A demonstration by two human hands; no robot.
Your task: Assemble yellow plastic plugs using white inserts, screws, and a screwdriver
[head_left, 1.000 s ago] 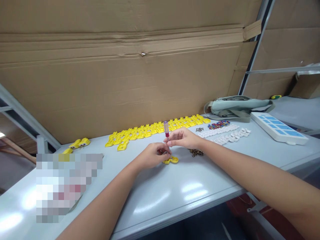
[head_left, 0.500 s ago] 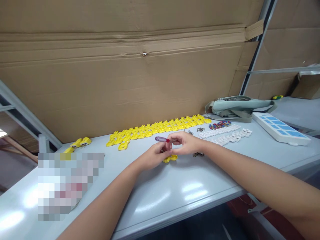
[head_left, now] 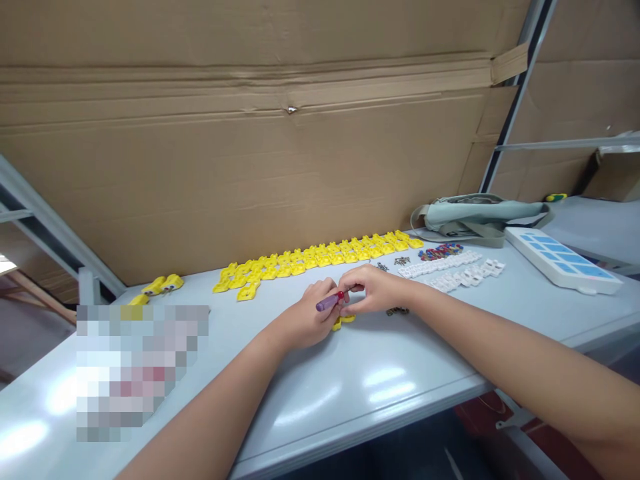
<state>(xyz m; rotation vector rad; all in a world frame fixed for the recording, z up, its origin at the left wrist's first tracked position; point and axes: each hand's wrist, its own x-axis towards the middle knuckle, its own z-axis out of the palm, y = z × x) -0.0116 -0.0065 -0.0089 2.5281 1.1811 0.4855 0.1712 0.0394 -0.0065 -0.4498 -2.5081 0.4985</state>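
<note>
purple screwdriver (head_left: 328,303), yellow parts (head_left: 320,255), grey table (head_left: 350,380)

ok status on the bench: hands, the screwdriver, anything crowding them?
Left hand and right hand meet over yellow part. Small screwdriver tilted between them; which hand grips it unclear. Screws just right; yellow row behind, apart.

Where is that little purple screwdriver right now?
The screwdriver lies tilted between the left hand and right hand at mid-table, just above a yellow part.

assembly workshop: rows of yellow parts (head_left: 320,257) on a cardboard-backed workbench (head_left: 350,380).
</note>
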